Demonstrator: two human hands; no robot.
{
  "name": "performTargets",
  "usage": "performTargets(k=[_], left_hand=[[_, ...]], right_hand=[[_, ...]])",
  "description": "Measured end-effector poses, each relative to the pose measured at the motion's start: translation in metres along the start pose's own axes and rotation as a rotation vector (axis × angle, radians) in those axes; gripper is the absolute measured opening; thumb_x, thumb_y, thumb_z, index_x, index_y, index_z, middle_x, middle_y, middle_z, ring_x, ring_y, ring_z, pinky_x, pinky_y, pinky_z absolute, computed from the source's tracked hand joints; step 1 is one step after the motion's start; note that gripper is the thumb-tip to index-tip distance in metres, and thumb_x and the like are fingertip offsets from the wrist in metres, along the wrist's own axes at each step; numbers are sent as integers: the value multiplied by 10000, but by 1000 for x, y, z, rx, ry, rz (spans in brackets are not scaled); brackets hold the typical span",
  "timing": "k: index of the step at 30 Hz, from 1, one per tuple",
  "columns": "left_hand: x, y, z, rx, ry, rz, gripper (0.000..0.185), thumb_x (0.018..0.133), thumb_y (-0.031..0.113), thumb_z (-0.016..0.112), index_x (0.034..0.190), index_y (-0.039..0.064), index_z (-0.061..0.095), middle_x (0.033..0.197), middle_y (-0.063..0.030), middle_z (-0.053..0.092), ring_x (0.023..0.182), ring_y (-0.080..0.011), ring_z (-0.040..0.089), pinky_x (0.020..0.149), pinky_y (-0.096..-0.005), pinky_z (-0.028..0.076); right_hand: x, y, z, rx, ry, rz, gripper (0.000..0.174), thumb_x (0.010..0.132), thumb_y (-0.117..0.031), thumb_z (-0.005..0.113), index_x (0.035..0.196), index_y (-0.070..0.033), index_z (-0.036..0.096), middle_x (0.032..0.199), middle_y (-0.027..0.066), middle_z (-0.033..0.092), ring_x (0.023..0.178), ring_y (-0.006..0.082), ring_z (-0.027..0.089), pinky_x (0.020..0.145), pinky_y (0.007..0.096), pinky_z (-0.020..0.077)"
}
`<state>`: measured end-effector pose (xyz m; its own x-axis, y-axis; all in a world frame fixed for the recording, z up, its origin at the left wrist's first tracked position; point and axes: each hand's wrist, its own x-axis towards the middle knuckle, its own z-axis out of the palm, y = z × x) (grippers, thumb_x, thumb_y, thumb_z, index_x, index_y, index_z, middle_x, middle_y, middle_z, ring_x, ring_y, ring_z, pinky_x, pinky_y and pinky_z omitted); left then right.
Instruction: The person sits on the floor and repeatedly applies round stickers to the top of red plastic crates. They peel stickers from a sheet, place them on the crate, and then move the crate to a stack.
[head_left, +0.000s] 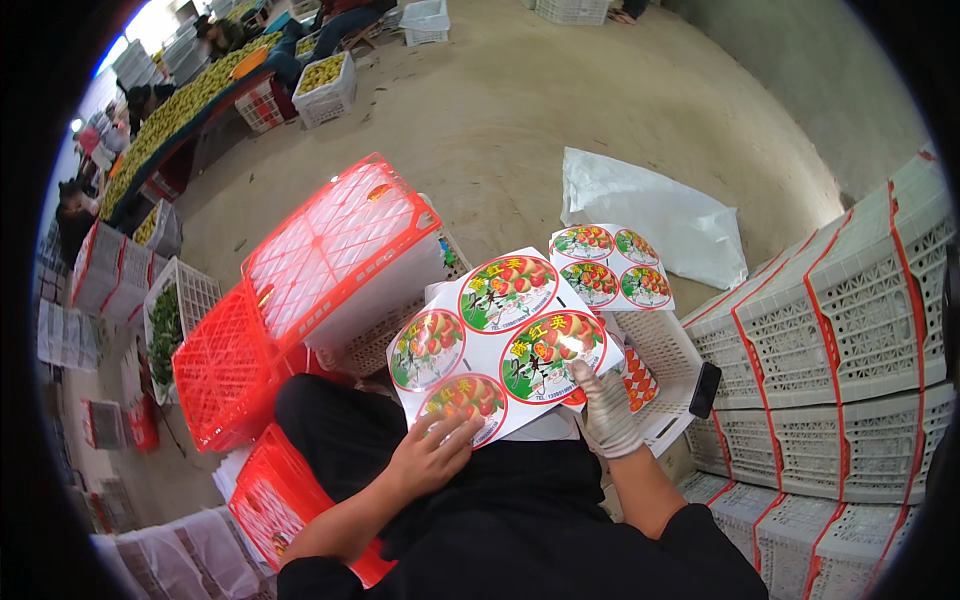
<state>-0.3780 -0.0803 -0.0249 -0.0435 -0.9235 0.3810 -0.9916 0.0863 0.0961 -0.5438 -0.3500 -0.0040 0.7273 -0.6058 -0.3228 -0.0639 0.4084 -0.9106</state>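
A glossy sheet of round fruit stickers (480, 349) lies tilted above my lap, its labels bearing writing and pictures of red fruit. My right hand (609, 412), in a pale striped glove, grips the sheet's right edge with the thumb on top. My bare left hand (436, 454) is slightly blurred over the sheet's lower left sticker, fingers a little apart; its thumb cannot be made out clearly. Just beyond, a second sticker sheet (611, 268) rests over a white plastic crate (660, 341). Smaller red stickers (639, 382) show inside that crate.
Left of me stand red-lidded crates (337, 232) and a red plastic lid (225, 367). Strapped white crates (825, 352) are stacked at right. A black phone (705, 390) sits on the crate's rim. Plastic film (645, 214) covers some floor. People work around a fruit-covered table (180, 109).
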Motion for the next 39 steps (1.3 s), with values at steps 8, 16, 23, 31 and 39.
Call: performTargets(k=[8,16,23,31,39], left_hand=[[65,-58,-6,-455,349,-560,715,858,379,836,1410,17,561,1572,-243,515,1462,-435,484,1220,-520,367],[95,-100,-10,-1003,156,-825,844,923,458,781,1559,-1,471,1417,-275,643,1314,-345,639,1129,-420,463],[60,-97,-52,-795,194,-922,453,1036,317,678,1402,51,650,1126,-204,766,995,-300,766,894,-385,572],[36,-101,-48,-722,166,-993,346,1104,305,576,1178,-4,715,975,-223,752,890,-356,743,807,-415,562],[24,-117,-55,-1052,177,-979,355,1126,300,576,1173,-7,748,971,-106,782,908,-155,716,829,-331,565]], right_hand=[[33,-16,25,126,-179,-91,593,968,-226,726,1481,-2,530,1365,100,679,1211,209,684,1056,390,562],[96,39,76,640,-524,179,775,870,-270,788,1537,-22,481,1455,151,649,1327,329,638,1153,503,513],[114,31,120,559,-748,156,792,811,-214,802,1499,29,493,1394,214,668,1238,353,693,1077,506,572],[121,40,141,609,-859,284,801,782,-223,791,1483,46,512,1372,223,679,1231,359,700,1076,517,571],[126,48,131,667,-865,313,841,737,-227,800,1480,44,514,1385,223,675,1228,355,701,1080,494,571]])
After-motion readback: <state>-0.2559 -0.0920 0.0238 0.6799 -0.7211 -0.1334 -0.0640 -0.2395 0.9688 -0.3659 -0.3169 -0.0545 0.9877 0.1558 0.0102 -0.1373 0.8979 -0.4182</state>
